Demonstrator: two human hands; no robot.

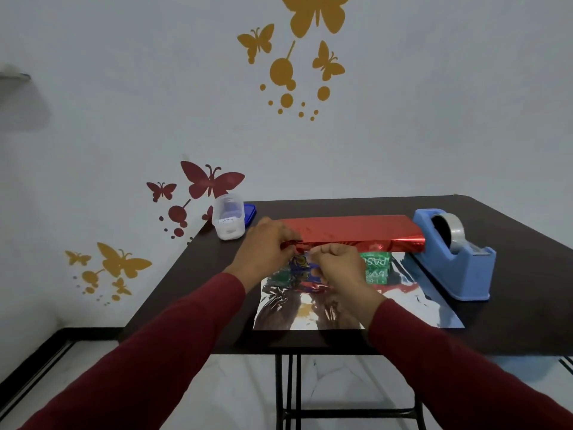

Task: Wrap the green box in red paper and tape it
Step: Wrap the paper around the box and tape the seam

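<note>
The green box (374, 262) lies on a shiny sheet of red paper (350, 228) whose silver inner side faces up toward me. The far flap of the paper is folded over the top of the box, red side up. My left hand (263, 246) pinches the near edge of that flap at its left end. My right hand (338, 265) is curled in front of the box and pinches the paper edge close to the left hand. Part of the box is hidden behind my hands; its mirror image shows in the silver sheet.
A blue tape dispenser (452, 252) with a grey roll stands right of the paper, touching the flap's end. A clear plastic container (228, 220) and a blue lid (249, 214) sit at the dark table's (511, 321) far left corner. The wall is just behind.
</note>
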